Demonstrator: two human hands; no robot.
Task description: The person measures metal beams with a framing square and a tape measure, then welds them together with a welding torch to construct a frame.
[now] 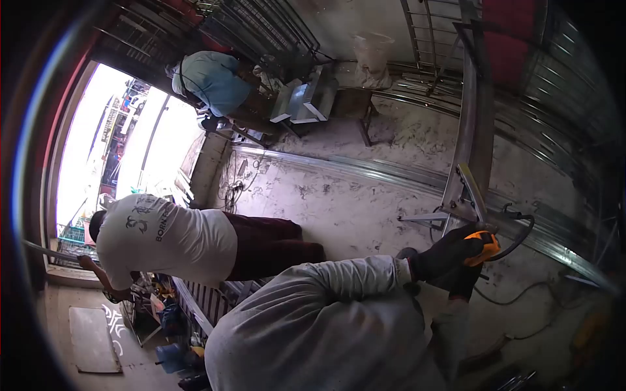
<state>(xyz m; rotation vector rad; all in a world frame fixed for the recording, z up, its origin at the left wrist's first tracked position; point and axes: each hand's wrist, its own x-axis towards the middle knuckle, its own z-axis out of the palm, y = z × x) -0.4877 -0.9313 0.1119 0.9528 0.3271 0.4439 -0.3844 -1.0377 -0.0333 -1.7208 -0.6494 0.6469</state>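
Note:
Both my arms, in grey sleeves and black gloves, reach to the right. My left hand [443, 255] is closed on the body of an orange power tool [484, 246] with a black cable [521, 234]. My right hand [462, 281] sits just below it and grips the same tool from underneath. The tool is held against the base of a metal frame [471, 130] that rises from the concrete floor, by a small bracket [464, 207]. Where the tool's working end meets the metal is hidden.
A person in a white shirt [166, 238] bends over at the bright doorway on the left, above tools and a blue container [171, 355]. Another person in a light blue shirt [212, 81] works at the back. Long metal rails [365, 171] and cables lie on the floor.

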